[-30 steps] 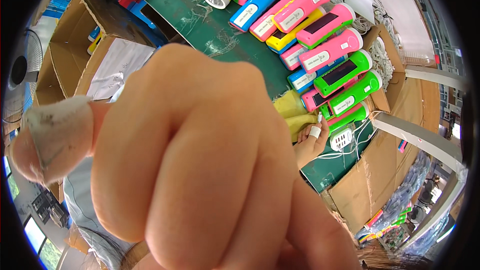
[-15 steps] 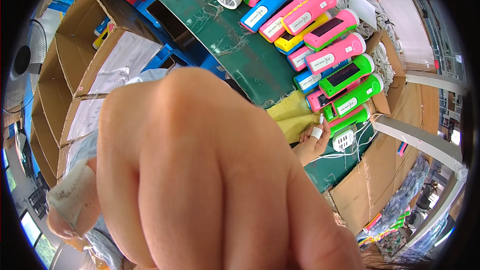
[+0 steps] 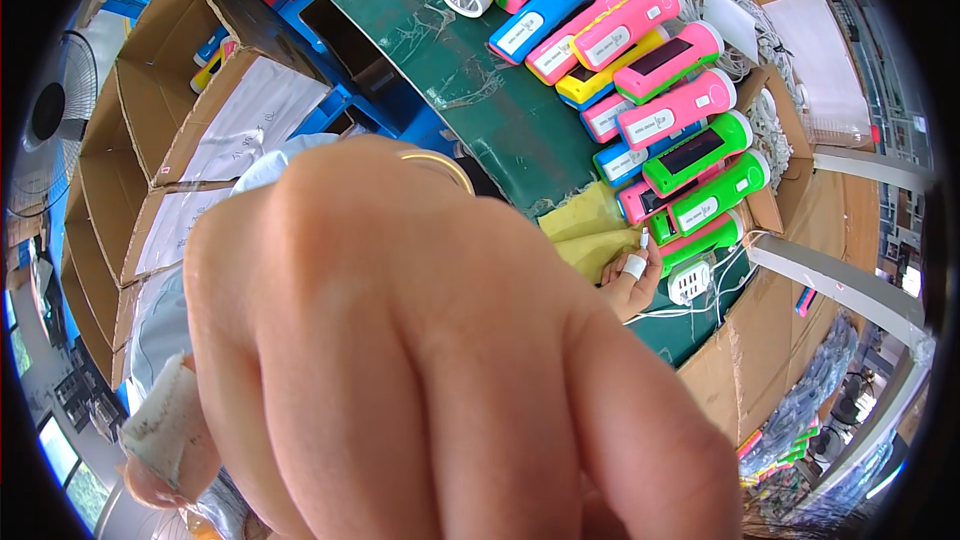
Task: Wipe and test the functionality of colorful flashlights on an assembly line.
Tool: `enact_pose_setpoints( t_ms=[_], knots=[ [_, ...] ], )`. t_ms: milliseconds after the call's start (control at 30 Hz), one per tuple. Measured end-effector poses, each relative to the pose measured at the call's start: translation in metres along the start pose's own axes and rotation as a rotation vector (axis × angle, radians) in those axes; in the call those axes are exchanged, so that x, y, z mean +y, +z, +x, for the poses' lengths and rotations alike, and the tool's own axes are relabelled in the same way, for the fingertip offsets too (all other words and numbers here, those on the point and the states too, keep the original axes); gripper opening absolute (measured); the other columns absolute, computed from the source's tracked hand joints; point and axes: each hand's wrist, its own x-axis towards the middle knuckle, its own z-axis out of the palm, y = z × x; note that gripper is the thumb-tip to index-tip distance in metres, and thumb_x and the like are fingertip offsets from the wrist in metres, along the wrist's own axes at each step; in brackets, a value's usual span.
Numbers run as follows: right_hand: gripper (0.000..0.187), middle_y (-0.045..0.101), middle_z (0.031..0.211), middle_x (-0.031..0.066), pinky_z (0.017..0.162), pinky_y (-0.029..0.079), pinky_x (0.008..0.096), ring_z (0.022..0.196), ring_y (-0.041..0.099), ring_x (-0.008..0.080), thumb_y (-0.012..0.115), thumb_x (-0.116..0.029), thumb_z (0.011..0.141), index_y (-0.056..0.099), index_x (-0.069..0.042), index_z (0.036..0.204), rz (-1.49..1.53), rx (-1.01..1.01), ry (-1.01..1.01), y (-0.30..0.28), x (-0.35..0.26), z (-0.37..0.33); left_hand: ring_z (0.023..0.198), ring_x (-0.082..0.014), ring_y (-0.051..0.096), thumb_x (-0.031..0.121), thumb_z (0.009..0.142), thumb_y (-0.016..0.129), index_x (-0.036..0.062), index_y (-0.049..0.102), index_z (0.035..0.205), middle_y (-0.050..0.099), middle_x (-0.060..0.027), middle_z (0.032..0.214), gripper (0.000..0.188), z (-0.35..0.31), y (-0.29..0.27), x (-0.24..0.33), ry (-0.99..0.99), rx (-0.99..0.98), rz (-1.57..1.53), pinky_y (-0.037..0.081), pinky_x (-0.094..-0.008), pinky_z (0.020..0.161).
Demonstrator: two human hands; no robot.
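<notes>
My left hand (image 3: 420, 370) is right up against the camera and fills most of the view. Its fingers are curled, its knuckles face me, and the thumb at the lower left is wrapped in white tape. I cannot see anything inside it. Far smaller, my right hand (image 3: 628, 285) rests on the green bench (image 3: 470, 90) beside a yellow cloth (image 3: 585, 235). It has a taped finger and pinches a small white plug (image 3: 643, 239). Just to its right lies a white charger (image 3: 690, 282) with white cables.
Several pink, green, blue and yellow flashlights (image 3: 660, 110) lie in rows on the bench. Open cardboard boxes (image 3: 150, 170) stand at the left, with a fan (image 3: 50, 120) beyond them. Another cardboard box (image 3: 760, 370) and a metal frame (image 3: 850, 290) are at the right.
The big hand has slid downward and a little left in the view. This uncovers more of the bench, the flashlights and the right hand.
</notes>
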Motion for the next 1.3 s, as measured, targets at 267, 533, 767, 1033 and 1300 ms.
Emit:
enact_pose_setpoints(
  t_ms=[267, 533, 767, 1033, 1300],
  knots=[
    [0.020, 0.043, 0.063, -0.0047, 0.042, 0.021, 0.0146, 0.049, 0.031, -0.0006, 0.046, -0.009, 0.090, 0.052, 0.000, 0.108, -0.061, 0.034, -0.062, 0.010, -0.007, 0.000, 0.049, -0.0156, 0.044, 0.029, 0.092, 0.040, 0.0101, 0.044, 0.057, 0.044, -0.0022, 0.051, 0.040, 0.008, -0.011, 0.002, -0.022, 0.047, 0.024, 0.041, -0.0320, 0.060],
    [0.021, 0.043, 0.062, -0.0042, 0.042, 0.021, 0.0143, 0.048, 0.031, -0.0005, 0.047, -0.009, 0.090, 0.051, 0.001, 0.108, -0.059, 0.012, -0.054, 0.010, -0.002, 0.004, 0.050, -0.0151, 0.045, 0.029, 0.093, 0.039, 0.0099, 0.046, 0.059, 0.045, -0.0018, 0.053, 0.039, 0.020, -0.027, 0.002, -0.031, 0.081, 0.093, 0.040, -0.0296, 0.060],
    [0.030, 0.040, 0.062, -0.0002, 0.039, 0.022, 0.0170, 0.045, 0.029, 0.0029, 0.036, -0.001, 0.088, 0.048, 0.000, 0.115, -0.019, 0.079, -0.100, -0.004, -0.006, -0.009, 0.043, -0.0137, 0.036, 0.032, 0.094, 0.030, 0.0128, 0.035, 0.051, 0.036, 0.0010, 0.043, 0.047, 0.047, -0.073, -0.008, -0.100, 0.197, 0.216, 0.034, -0.0260, 0.055],
    [0.018, 0.051, 0.071, 0.0001, 0.050, 0.029, 0.0160, 0.058, 0.040, 0.0033, 0.052, -0.010, 0.088, 0.058, 0.003, 0.099, -0.095, -0.016, 0.027, -0.003, -0.015, 0.003, 0.099, -0.0376, 0.054, 0.041, 0.073, 0.062, 0.0016, 0.063, 0.094, 0.057, -0.0223, 0.107, 0.044, 0.169, -0.430, 0.045, -0.984, -0.078, 2.766, 0.045, -0.0421, 0.076],
    [0.019, 0.044, 0.064, -0.0016, 0.043, 0.022, 0.0173, 0.049, 0.033, 0.0029, 0.055, -0.011, 0.087, 0.059, 0.005, 0.096, -0.096, -0.159, -0.043, -0.002, -0.028, 0.012, 0.065, -0.0185, 0.059, 0.029, 0.079, 0.063, 0.0048, 0.058, 0.094, 0.061, -0.0080, 0.074, 0.029, 0.171, -0.416, 0.080, -0.775, 0.748, 0.861, 0.049, -0.0319, 0.056]
  ],
)
